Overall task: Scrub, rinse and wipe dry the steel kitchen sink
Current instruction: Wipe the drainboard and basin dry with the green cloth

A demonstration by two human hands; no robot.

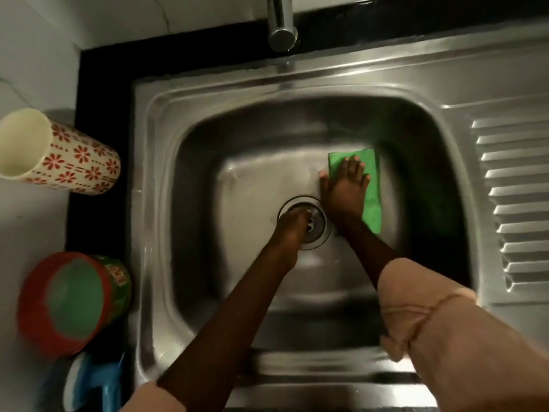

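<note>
Two hands in steel sink (154, 203): right hand (344, 191) flat, fingers spread, pressing green scrub pad (372, 185) on basin floor; left hand (289, 226) over drain (312, 230), grip blurred, cannot tell.

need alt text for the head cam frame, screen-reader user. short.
Seen from above, a person's right hand presses a green scrub pad flat on the floor of a steel sink, while the left hand reaches to the drain. A tap sits above; a floral cup and a red tub stand on the counter at left.
</note>
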